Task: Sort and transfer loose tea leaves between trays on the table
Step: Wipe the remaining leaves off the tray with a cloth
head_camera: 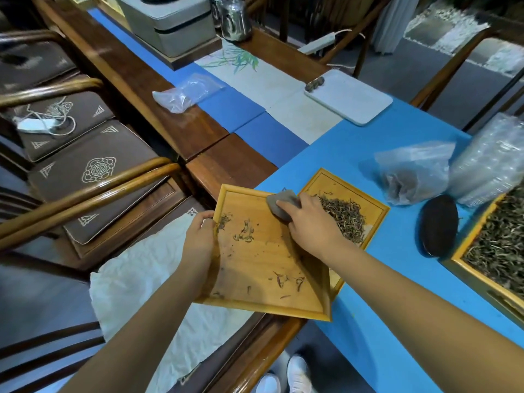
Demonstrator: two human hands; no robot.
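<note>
Nearest to me in the head view is the wooden tray [263, 251], lifted off the tabletop [382, 321] and tilted so its far right corner overhangs a second tray [377, 207] lying flat on the blue cloth. I judge the tilt is deliberate: whatever I sweep should slide toward that corner and drop onto the heap beyond.

My left hand [200, 239] grips the tray's left rim, thumb curled over the edge onto the inner face and fingers hidden underneath, which steadies the board and sets its slope. My right hand [309, 219] is closed around a small grey brush [279, 204], pressed to the tray floor near the upper rim, just beside the overlap of the two trays.

Only scattered tea leaves [245, 232] remain on the held tray: a small clump by my left thumb, a curl in the middle, a few strands near the lower right. The main pile of tea [344, 217] sits on the flat tray, partly hidden by my right wrist. So the transfer looks nearly done, with stragglers left to brush across.

At the right edge a third tray [459, 258] holds a deeper bed of leaves. Between it and the flat tray lie a dark oval dish [439, 225] and a clear plastic bag [414, 171] containing something dark. Farther up the tabletop rests a white tray [351, 97].
</note>
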